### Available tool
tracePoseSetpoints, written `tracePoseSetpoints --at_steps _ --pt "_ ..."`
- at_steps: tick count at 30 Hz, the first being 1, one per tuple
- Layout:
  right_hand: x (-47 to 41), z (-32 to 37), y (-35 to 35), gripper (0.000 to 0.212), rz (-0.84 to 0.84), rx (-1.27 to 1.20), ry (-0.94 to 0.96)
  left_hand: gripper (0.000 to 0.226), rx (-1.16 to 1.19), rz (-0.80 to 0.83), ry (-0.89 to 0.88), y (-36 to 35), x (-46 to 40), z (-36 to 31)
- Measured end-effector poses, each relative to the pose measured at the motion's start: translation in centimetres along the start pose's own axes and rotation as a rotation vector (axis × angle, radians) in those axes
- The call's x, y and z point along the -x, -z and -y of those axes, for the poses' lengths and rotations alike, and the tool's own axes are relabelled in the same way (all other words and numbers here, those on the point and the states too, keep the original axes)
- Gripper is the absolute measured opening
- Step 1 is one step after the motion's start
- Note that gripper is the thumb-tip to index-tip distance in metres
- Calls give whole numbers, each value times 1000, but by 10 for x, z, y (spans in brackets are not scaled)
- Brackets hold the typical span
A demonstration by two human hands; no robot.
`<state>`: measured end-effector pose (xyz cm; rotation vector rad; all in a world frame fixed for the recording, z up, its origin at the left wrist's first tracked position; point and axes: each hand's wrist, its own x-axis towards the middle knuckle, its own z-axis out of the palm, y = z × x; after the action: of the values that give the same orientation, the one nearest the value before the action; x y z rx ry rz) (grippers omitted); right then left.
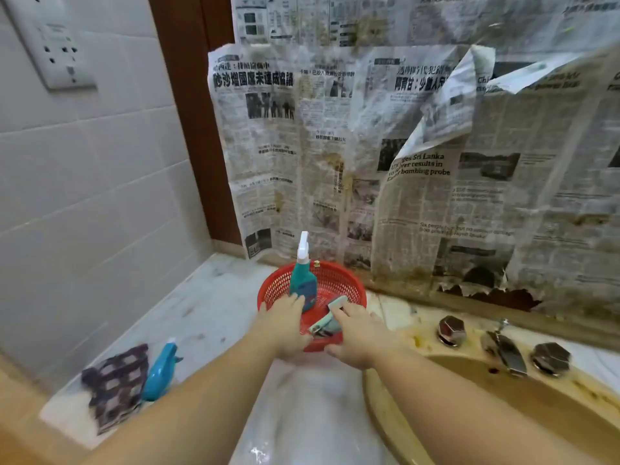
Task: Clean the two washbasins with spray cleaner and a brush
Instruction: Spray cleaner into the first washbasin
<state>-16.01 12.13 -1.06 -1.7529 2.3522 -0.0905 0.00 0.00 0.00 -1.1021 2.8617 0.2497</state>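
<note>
Head camera: both my hands reach to the red basket (349,283), a round plastic mesh tub standing on the pale marble counter (214,317). My left hand (285,325) rests on the basket's near rim, fingers loosely extended, touching the foot of the teal spray cleaner (303,280), which stands upright inside with its white trigger head up. My right hand (359,337) lies over the near right rim, fingers just touching the pale green brush (330,317) that leans inside the basket; neither grip has closed on anything yet. Right of the basket, one washbasin (469,397) shows yellow-brown staining around its rim and its chrome faucet (506,350), so by my reading the cleaning has not begun; the second basin is out of view. Left of the basket, at the counter's edge, lie a checked cloth (115,384) and a second blue bottle (161,374). Behind the basket, stained newspaper (335,146) covers the wall.
</note>
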Motion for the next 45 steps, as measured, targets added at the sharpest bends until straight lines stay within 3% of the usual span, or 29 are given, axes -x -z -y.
tracePoseSetpoints --at_steps 3,5,12,19,32,38,45 --pt "-3 10 -26 99 84 15 2 92 -84 141 -4 -34 -1 7" --pt "-2 15 -43 103 119 11 -6 94 -101 152 -28 -57 1 12" --pt "6 22 -51 80 62 53 13 68 -75 39 -75 -69 18 11" --pt "73 27 -61 84 71 -8 74 60 -65 9 -84 -78 76 -4" --pt "213 39 -102 89 62 -18 125 66 155 -104 -140 -122 223 -38" --pt "239 48 -116 94 91 -33 95 71 281 -80 -28 -115 246 -51" --pt "236 61 -98 85 23 -114 26 69 618 -256 173 -81 213 -47"
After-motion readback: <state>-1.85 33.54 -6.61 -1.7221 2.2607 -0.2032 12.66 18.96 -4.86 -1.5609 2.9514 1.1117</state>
